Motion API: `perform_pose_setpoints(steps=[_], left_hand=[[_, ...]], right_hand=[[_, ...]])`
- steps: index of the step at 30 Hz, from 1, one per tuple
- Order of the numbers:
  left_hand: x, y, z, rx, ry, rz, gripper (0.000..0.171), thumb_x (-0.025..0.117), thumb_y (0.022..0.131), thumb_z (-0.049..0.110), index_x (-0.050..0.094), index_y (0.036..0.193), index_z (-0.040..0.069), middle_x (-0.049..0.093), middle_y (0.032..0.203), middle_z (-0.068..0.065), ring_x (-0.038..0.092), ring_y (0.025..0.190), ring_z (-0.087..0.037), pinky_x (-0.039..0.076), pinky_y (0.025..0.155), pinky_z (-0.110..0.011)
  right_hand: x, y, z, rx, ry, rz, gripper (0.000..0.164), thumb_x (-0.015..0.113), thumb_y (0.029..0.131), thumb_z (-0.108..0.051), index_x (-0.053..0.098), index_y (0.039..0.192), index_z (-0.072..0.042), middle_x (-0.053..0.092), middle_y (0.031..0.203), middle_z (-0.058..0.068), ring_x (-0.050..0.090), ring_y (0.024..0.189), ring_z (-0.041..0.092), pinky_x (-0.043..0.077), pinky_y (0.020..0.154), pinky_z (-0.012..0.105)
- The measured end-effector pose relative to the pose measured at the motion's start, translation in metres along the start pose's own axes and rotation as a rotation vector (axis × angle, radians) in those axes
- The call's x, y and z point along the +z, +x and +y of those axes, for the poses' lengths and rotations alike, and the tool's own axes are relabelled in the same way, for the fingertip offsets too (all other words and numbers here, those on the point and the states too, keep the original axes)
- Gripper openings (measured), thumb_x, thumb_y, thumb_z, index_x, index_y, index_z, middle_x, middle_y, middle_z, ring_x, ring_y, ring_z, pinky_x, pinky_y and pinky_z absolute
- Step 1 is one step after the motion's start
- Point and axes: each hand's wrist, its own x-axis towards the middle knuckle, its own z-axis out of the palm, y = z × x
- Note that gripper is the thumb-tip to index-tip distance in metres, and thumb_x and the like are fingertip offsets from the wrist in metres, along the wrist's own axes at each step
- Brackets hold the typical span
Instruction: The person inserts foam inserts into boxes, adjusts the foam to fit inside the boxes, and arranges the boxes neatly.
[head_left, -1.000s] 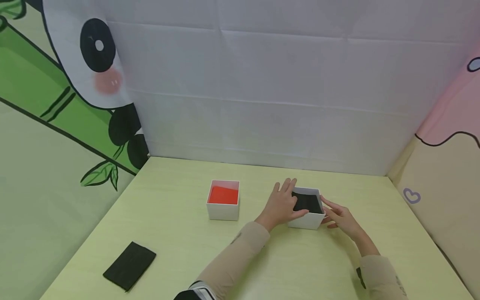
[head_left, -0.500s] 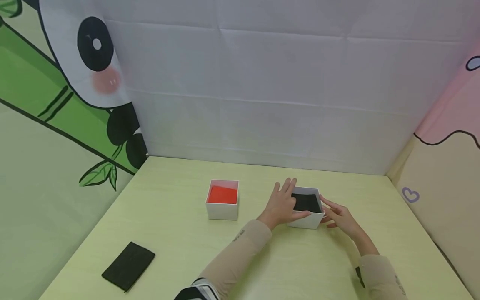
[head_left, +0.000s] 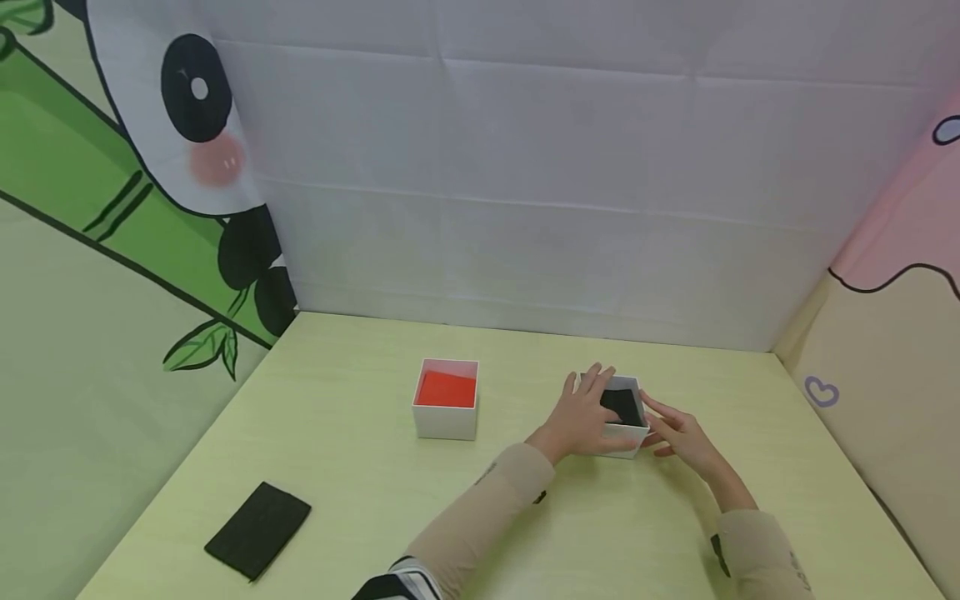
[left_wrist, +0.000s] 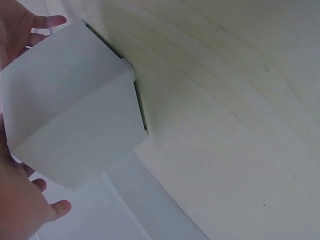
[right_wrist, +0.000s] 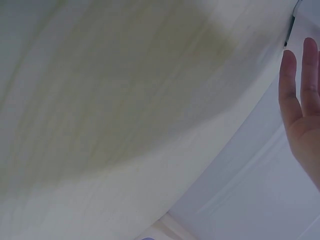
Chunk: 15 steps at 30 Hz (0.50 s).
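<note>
A white box (head_left: 624, 382) with folded black cloth (head_left: 626, 405) inside sits at the table's right back. My left hand (head_left: 579, 422) reaches over its left side, fingers spread across the rim and thumb along the front, covering part of the cloth. At the right wall, my right hand (head_left: 684, 437) touches the box with extended fingers. The left wrist view shows the box's outer walls (left_wrist: 75, 110) between both hands. Only the straight fingers (right_wrist: 287, 85) of the right hand appear at the edge of the right wrist view.
To the left stands a second white box (head_left: 446, 423) with a flat red piece (head_left: 447, 389) in it. Another folded black cloth (head_left: 258, 531) lies at the front left of the pale yellow table (head_left: 360, 467). A white backdrop (head_left: 480, 167) rises behind the table.
My left hand has shifted right, further over the box, and covers more of the black cloth. The right hand stays at the box's right side.
</note>
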Motion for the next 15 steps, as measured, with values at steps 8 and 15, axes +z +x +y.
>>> perform_pose_setpoints(steps=[8,15], left_hand=[[0.0027,0.0026,0.0013,-0.037,-0.051,-0.059,0.047,0.039,0.078,0.07,0.067,0.102,0.04,0.018,0.145,-0.005,0.007,0.133,-0.026,0.017,0.1,-0.051],[0.0019,-0.0027,-0.0015,-0.01,-0.004,0.031,0.051,0.038,0.08,0.069,0.072,0.091,0.032,0.029,0.141,-0.006,0.013,0.132,-0.026,0.02,0.1,-0.049]], right_hand=[[-0.0012,0.001,-0.0003,-0.003,-0.014,0.01,0.053,0.046,0.094,-0.026,0.027,0.138,-0.004,0.062,0.094,0.021,0.061,0.08,0.035,0.049,0.066,0.044],[0.0001,0.0007,0.0016,-0.009,-0.002,0.009,0.051,0.045,0.095,-0.023,0.027,0.138,-0.003,0.062,0.096,0.023,0.06,0.081,0.039,0.048,0.066,0.045]])
